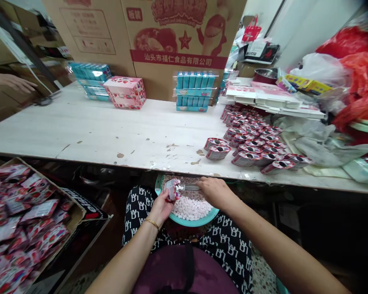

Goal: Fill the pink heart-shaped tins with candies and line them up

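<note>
Below table [110,130], pouch [171,188] in left grip [161,208]

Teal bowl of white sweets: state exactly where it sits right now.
In the head view the bowl sits bottom centre on the person's lap, under the table edge, between the left hand, holding a packet, and the right hand.

Up on the chipped white table [104,130], rows of sealed pink cups [254,139] to the right, a pink box [125,92] and stacked blue packs [192,92] in front of the big cardboard carton [178,36], and down left an open box [49,182] full of pink packets [21,220].
</note>
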### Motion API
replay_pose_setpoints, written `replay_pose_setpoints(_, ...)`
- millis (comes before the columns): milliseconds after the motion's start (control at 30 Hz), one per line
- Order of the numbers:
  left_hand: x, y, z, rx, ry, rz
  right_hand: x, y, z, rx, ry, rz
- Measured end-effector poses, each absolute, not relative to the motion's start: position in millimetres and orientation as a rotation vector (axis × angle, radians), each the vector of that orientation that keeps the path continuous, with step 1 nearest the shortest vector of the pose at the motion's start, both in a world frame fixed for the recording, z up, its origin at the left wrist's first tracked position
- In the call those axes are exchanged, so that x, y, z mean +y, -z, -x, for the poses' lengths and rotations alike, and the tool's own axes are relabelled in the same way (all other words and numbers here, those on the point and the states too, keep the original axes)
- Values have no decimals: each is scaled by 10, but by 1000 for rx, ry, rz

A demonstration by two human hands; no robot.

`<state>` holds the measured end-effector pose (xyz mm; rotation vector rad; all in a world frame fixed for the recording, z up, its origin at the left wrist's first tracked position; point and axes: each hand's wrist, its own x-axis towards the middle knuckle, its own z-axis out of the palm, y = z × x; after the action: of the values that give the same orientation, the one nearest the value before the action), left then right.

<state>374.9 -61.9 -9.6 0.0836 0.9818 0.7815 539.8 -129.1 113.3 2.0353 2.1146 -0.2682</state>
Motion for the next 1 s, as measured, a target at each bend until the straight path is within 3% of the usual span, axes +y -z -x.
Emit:
replay_pose_setpoints(367,-618,108,-3549,979,-753,-12,-1580,-636,-5597,2151,571,-2556)
replay_pose_setpoints(600,-823,-218,-3753,720,-449,114,-1252,-828,-5450,2878,697,-2128)
replay_pose_setpoints(833,-799,-298,-3891,684,-420,73,-1278,-883,-5622,2776,686,-2402)
replay_pose_setpoints(1000,-788,-366,-3965,756,-433,-53,-1311,-949,-5536,2823,536,-2146)
